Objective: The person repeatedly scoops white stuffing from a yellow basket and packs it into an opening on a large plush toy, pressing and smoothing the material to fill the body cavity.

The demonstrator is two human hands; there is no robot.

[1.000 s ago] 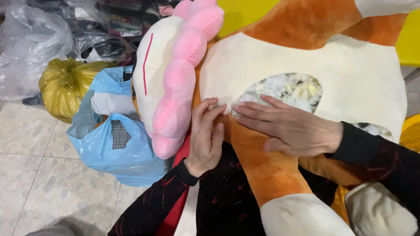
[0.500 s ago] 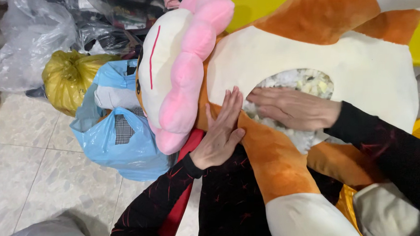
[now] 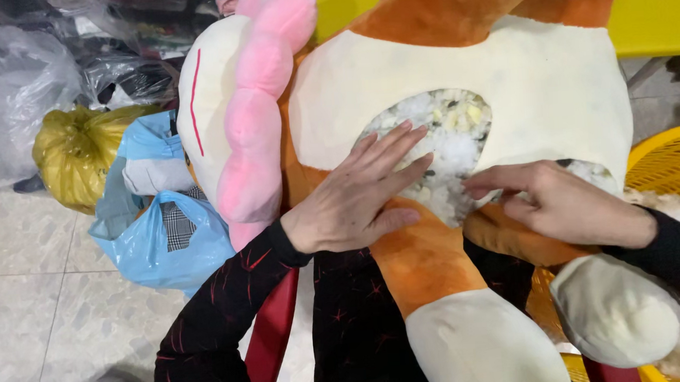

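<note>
Cream plush toy point(image 3: 538, 84), left hand point(image 3: 356, 202) flat at opening's edge, right hand point(image 3: 565, 205) fingers spread on stuffing point(image 3: 451, 141).

My left hand point(image 3: 352, 198) lies flat, palm down, its fingers point(image 3: 393, 152) stretched out straight and close together, pointing up and to my right. My right hand point(image 3: 565, 205) rests palm down too, knuckles slightly raised, its fingers point(image 3: 493, 182) reaching toward my left. Both forearms come in from below in dark sleeves with thin red marks. The two hands are apart, fingertips near each other.
</note>
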